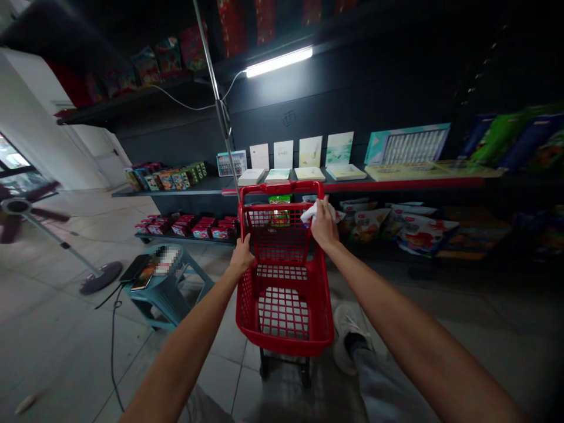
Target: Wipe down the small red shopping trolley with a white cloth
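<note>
A red plastic shopping cart (287,346) with lattice sides stands upright on its wheels right in front of me. My left hand (242,257) is closed around the cart's left side rim. At the upper right of the cart, my right hand (325,226) is closed on a white cloth (309,215), which bunches out past the fingers and lies against the cart frame. Through the lattice at the back, a green snack packet (279,210) shows; I cannot tell whether it is inside the cart or on the shelf behind.
Shelving behind holds notebooks (309,173), marker sets (409,144), small boxes and snack bags (426,232). A blue-grey stool (170,294) carrying a phone (145,274) stands left, near a fan base (101,277) and a cable (113,346). A metal pole (211,64) rises behind the cart. My shoe (348,338) is beside it.
</note>
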Action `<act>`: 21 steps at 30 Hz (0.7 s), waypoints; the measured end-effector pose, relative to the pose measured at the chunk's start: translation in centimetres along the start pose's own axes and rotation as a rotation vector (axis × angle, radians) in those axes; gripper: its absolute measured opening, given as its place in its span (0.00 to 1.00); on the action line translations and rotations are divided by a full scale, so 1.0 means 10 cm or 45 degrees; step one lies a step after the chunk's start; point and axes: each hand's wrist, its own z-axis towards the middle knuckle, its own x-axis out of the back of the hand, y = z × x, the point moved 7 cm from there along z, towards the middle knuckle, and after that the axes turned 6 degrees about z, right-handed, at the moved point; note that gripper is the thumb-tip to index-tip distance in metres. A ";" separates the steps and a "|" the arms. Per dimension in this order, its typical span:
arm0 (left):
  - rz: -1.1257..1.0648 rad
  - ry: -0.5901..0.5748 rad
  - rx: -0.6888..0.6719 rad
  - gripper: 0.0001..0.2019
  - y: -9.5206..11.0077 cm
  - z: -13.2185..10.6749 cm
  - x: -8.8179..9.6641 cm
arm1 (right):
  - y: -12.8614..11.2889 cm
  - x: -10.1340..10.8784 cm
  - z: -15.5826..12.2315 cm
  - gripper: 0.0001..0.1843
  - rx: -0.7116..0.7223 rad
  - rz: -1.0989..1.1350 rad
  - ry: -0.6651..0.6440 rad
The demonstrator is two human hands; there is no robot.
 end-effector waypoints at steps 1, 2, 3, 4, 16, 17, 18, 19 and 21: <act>-0.002 0.004 0.002 0.38 0.00 -0.02 0.01 | 0.00 0.04 0.00 0.37 0.008 0.046 0.019; -0.006 0.014 0.000 0.37 0.00 -0.03 0.02 | -0.01 0.08 -0.01 0.35 0.024 0.085 0.045; -0.012 0.025 -0.008 0.36 0.00 -0.04 0.03 | -0.03 0.13 -0.02 0.35 0.047 0.118 0.080; -0.015 0.034 -0.018 0.37 0.00 -0.05 0.03 | -0.08 0.18 -0.03 0.35 0.076 0.143 0.116; -0.110 0.047 -0.026 0.41 0.05 -0.21 0.03 | -0.92 0.02 0.13 0.24 -0.149 0.421 0.415; -0.094 0.054 -0.014 0.41 0.06 -0.23 0.04 | -1.02 -0.05 0.12 0.24 -0.128 0.407 0.402; -0.070 0.061 -0.003 0.41 0.06 -0.24 0.04 | -1.13 -0.12 0.11 0.24 -0.093 0.387 0.395; -0.047 0.064 0.007 0.41 0.07 -0.26 0.04 | -1.24 -0.19 0.10 0.24 -0.052 0.362 0.390; -0.037 0.070 0.012 0.41 0.08 -0.28 0.03 | -1.44 -0.38 0.06 0.23 0.046 0.309 0.331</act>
